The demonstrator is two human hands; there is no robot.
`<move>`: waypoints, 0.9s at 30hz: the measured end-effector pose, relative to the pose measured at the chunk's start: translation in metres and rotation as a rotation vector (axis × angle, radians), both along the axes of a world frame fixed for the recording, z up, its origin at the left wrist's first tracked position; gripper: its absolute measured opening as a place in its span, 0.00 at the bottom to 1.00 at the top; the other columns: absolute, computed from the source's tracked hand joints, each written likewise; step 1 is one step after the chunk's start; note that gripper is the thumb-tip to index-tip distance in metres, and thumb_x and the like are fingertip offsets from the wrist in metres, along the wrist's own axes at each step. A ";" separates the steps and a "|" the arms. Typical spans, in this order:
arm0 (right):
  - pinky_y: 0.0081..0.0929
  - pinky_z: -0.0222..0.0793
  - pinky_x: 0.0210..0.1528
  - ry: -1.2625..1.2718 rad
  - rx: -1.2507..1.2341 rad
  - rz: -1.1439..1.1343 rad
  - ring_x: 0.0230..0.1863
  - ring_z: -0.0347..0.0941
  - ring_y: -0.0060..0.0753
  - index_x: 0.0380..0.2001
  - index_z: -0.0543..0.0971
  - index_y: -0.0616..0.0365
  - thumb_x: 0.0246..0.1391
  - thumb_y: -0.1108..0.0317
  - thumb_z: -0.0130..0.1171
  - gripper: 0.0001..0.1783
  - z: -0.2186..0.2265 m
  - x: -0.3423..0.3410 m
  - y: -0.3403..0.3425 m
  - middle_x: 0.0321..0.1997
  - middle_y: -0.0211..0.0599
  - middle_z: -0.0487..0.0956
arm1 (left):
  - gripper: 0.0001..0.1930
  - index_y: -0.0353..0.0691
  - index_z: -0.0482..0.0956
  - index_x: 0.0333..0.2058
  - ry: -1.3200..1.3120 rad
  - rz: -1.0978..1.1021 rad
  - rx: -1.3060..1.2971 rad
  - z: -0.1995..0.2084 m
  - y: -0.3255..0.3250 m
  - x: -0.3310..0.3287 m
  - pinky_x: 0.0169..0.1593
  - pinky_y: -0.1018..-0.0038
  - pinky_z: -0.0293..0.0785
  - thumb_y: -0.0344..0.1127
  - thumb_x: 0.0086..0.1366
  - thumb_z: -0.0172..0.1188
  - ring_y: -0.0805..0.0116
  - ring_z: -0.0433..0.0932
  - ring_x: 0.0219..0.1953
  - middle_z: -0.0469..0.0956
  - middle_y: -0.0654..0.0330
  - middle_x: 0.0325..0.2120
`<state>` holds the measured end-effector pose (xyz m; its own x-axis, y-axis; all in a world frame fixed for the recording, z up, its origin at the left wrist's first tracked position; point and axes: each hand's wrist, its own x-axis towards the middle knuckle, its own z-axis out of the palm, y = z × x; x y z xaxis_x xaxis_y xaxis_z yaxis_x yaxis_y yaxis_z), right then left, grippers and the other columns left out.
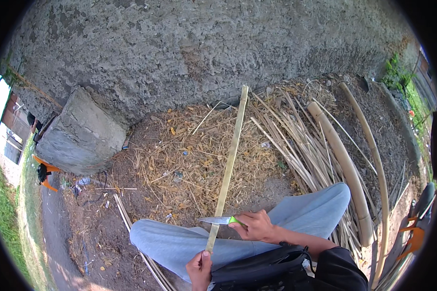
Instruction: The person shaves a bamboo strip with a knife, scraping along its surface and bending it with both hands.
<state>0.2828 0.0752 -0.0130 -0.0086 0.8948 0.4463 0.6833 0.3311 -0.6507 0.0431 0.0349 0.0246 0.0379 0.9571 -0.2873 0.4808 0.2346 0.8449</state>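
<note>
A long, flat bamboo strip slants from my lap up toward the wall. Its near end is gripped by my left hand, thumb on top and fingers curled round it. My right hand is closed round the green handle of a knife. The blade points left and lies across the strip, a little above my left hand; I cannot tell whether its edge bites into the bamboo. Most of the handle is hidden in my fingers.
Split bamboo strips lie piled at the right, beside a thick bamboo pole and a thinner curved pole. A concrete block stands at the left against a rough wall. Shavings cover the ground ahead; a black bag rests on my lap.
</note>
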 end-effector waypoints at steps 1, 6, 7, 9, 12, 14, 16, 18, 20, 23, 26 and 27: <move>0.32 0.64 0.14 0.004 0.043 -0.020 0.13 0.71 0.35 0.29 0.83 0.57 0.52 0.59 0.68 0.12 -0.003 0.000 -0.001 0.19 0.32 0.78 | 0.19 0.38 0.75 0.28 -0.024 0.009 0.001 0.000 0.000 0.001 0.24 0.76 0.54 0.49 0.70 0.55 0.81 0.58 0.20 0.62 0.71 0.15; 0.31 0.64 0.13 -0.011 0.075 -0.047 0.12 0.71 0.33 0.27 0.82 0.57 0.51 0.58 0.69 0.13 0.000 0.001 -0.001 0.19 0.30 0.77 | 0.15 0.31 0.83 0.34 -0.276 0.075 -0.133 -0.008 0.006 0.002 0.22 0.81 0.54 0.39 0.71 0.57 0.84 0.62 0.18 0.69 0.69 0.15; 0.32 0.64 0.13 -0.033 0.051 -0.027 0.12 0.71 0.34 0.28 0.82 0.55 0.52 0.56 0.68 0.14 -0.001 0.000 -0.004 0.19 0.30 0.78 | 0.15 0.31 0.83 0.33 -0.295 0.071 -0.181 -0.008 0.007 0.002 0.22 0.81 0.54 0.39 0.71 0.57 0.84 0.62 0.18 0.69 0.70 0.15; 0.32 0.64 0.12 -0.055 0.028 -0.009 0.12 0.72 0.35 0.28 0.82 0.53 0.52 0.53 0.67 0.14 0.000 -0.001 -0.005 0.19 0.30 0.78 | 0.15 0.31 0.83 0.33 -0.282 0.049 -0.155 -0.014 0.009 0.002 0.22 0.81 0.54 0.39 0.71 0.57 0.84 0.61 0.18 0.68 0.70 0.14; 0.32 0.63 0.11 -0.113 0.065 -0.016 0.11 0.71 0.34 0.27 0.81 0.53 0.52 0.52 0.67 0.15 0.003 0.000 -0.002 0.18 0.29 0.77 | 0.15 0.31 0.83 0.32 -0.296 0.020 -0.152 -0.020 0.008 -0.003 0.21 0.81 0.54 0.39 0.70 0.57 0.85 0.61 0.17 0.68 0.70 0.14; 0.31 0.60 0.12 -0.123 0.165 -0.051 0.11 0.69 0.31 0.28 0.81 0.53 0.52 0.56 0.68 0.12 0.006 0.004 0.003 0.18 0.27 0.76 | 0.15 0.31 0.83 0.32 -0.325 0.008 -0.175 -0.019 0.009 -0.003 0.21 0.81 0.54 0.39 0.70 0.58 0.85 0.61 0.17 0.68 0.70 0.14; 0.32 0.60 0.12 -0.122 0.120 -0.071 0.11 0.70 0.33 0.27 0.81 0.53 0.52 0.57 0.67 0.12 0.005 0.004 0.004 0.17 0.29 0.76 | 0.15 0.31 0.83 0.33 -0.286 0.005 -0.139 -0.015 0.011 0.002 0.21 0.81 0.54 0.39 0.70 0.58 0.84 0.62 0.17 0.69 0.70 0.14; 0.33 0.60 0.13 -0.118 0.078 -0.085 0.11 0.70 0.34 0.26 0.81 0.54 0.53 0.58 0.67 0.12 0.000 0.008 0.012 0.16 0.31 0.75 | 0.15 0.31 0.83 0.33 -0.284 0.020 -0.140 -0.017 0.012 0.001 0.21 0.81 0.54 0.39 0.70 0.58 0.84 0.61 0.17 0.69 0.70 0.14; 0.35 0.60 0.12 0.021 -0.032 -0.378 0.11 0.71 0.40 0.22 0.79 0.54 0.56 0.57 0.64 0.15 -0.008 0.026 0.033 0.13 0.35 0.74 | 0.15 0.31 0.83 0.33 -0.281 0.041 -0.141 -0.015 0.007 -0.001 0.21 0.81 0.55 0.39 0.70 0.59 0.84 0.61 0.17 0.69 0.70 0.14; 0.40 0.61 0.13 0.019 -0.004 -0.443 0.11 0.70 0.46 0.21 0.79 0.56 0.57 0.58 0.62 0.16 -0.008 0.055 0.048 0.11 0.38 0.72 | 0.21 0.39 0.75 0.25 -0.226 -0.017 -0.111 -0.006 -0.003 -0.002 0.24 0.77 0.52 0.50 0.70 0.55 0.82 0.57 0.20 0.61 0.73 0.15; 0.42 0.62 0.15 0.057 0.069 -0.408 0.11 0.70 0.48 0.22 0.79 0.57 0.59 0.56 0.61 0.18 -0.006 0.061 0.053 0.12 0.40 0.73 | 0.21 0.40 0.74 0.23 -0.190 -0.023 -0.096 -0.004 -0.008 -0.011 0.24 0.78 0.51 0.49 0.70 0.56 0.82 0.56 0.20 0.60 0.74 0.15; 0.42 0.62 0.15 0.057 0.074 -0.409 0.11 0.70 0.48 0.22 0.79 0.57 0.59 0.56 0.61 0.18 -0.007 0.070 0.058 0.12 0.40 0.73 | 0.21 0.40 0.74 0.23 -0.188 -0.016 -0.184 0.000 -0.011 -0.017 0.24 0.78 0.51 0.49 0.70 0.56 0.82 0.56 0.20 0.60 0.74 0.15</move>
